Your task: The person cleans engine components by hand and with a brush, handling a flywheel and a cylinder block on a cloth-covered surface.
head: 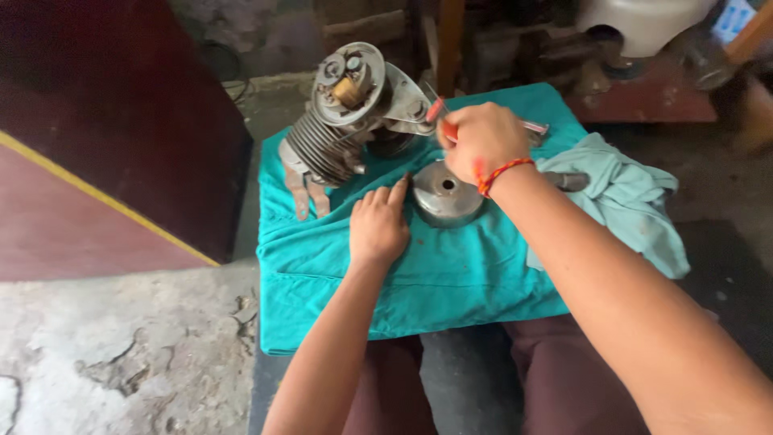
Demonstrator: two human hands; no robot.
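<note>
A small grey engine (pixel 342 121) with cooling fins lies on a teal cloth (pixel 451 274). My right hand (pixel 481 141), with a red-orange thread at the wrist, grips a red-handled screwdriver (pixel 439 113) whose tip points at the engine's side plate. My left hand (pixel 378 225) rests flat on the cloth, fingers apart, just left of a round metal flywheel cover (pixel 445 196) and below the engine. The screwdriver's tip is mostly hidden by my fist.
A pale green rag (pixel 628 201) lies at the cloth's right, with a dark metal part (pixel 568 180) on it. A dark red cabinet (pixel 121 137) stands left. Cracked concrete floor (pixel 121 354) is at lower left. Clutter and a white container (pixel 644 24) sit behind.
</note>
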